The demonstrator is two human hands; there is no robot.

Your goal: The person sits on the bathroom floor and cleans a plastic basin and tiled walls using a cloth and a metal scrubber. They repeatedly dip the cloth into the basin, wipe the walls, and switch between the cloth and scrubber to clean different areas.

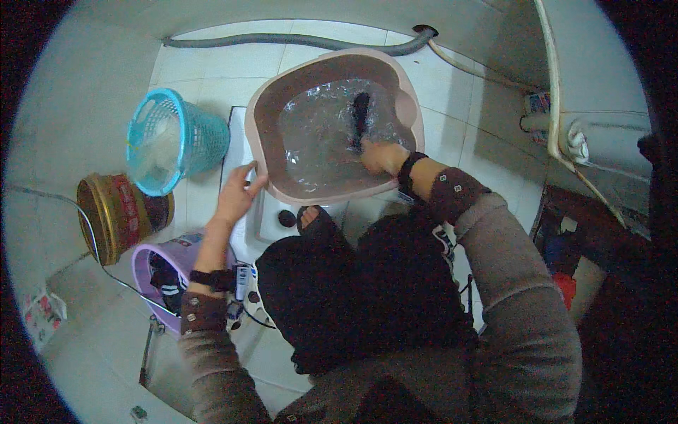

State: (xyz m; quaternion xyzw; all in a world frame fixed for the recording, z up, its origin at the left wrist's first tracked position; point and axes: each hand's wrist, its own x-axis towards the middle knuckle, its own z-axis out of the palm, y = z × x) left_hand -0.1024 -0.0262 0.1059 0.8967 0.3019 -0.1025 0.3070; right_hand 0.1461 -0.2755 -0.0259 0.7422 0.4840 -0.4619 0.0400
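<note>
A large pinkish plastic basin [258, 153] of water stands on the tiled floor and overlaps a white squat toilet pan [270, 217]. My right hand [382, 157] is at the water over the basin's near right side, its fingers closed on the lower end of a long dark item [361, 114], which may be cloth or a brush; the fingertips are partly hidden. At the basin's left rim is my left hand [238, 193], thumb and fingers apart, holding nothing. Both wrists wear dark straps.
On the left are a blue plastic basket [206, 132], a brown-gold bucket [114, 217] and a purple bucket [140, 265] with dark clothes. A grey hose [275, 40] runs along the far wall. Pipes [554, 106] stand at the right.
</note>
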